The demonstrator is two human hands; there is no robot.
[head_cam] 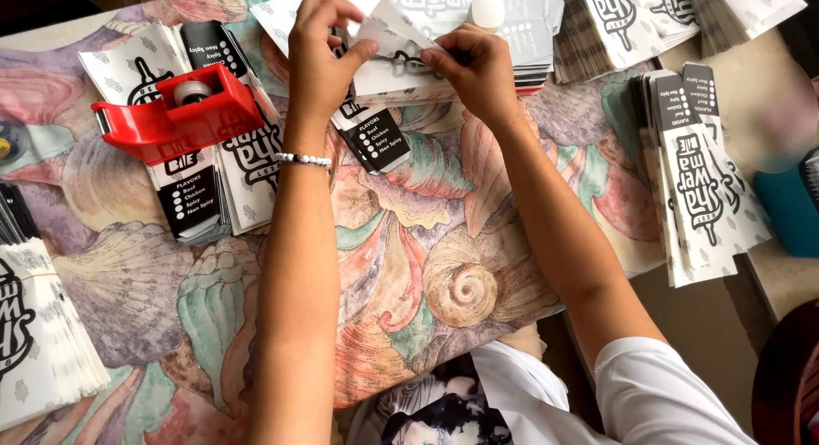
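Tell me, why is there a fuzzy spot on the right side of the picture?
In the head view, a smudged pinkish patch at the right edge is blurred out, while the hands, left hand and right hand, stay sharp on the paper sleeve. Soft daylight falls evenly; the red tape dispenser shows only mild shine, and the top left corner is dark.

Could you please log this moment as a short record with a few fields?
Setting: table under a shell-patterned cloth
Left hand: pinches one edge of a white printed paper sleeve
Right hand: grips the sleeve's other edge
Left wrist: white bead bracelet
Under the hands: stack of flat sleeves
Left side: red tape dispenser resting on more sleeves
Right side: fanned pile of sleeves
Near left corner: another sleeve stack
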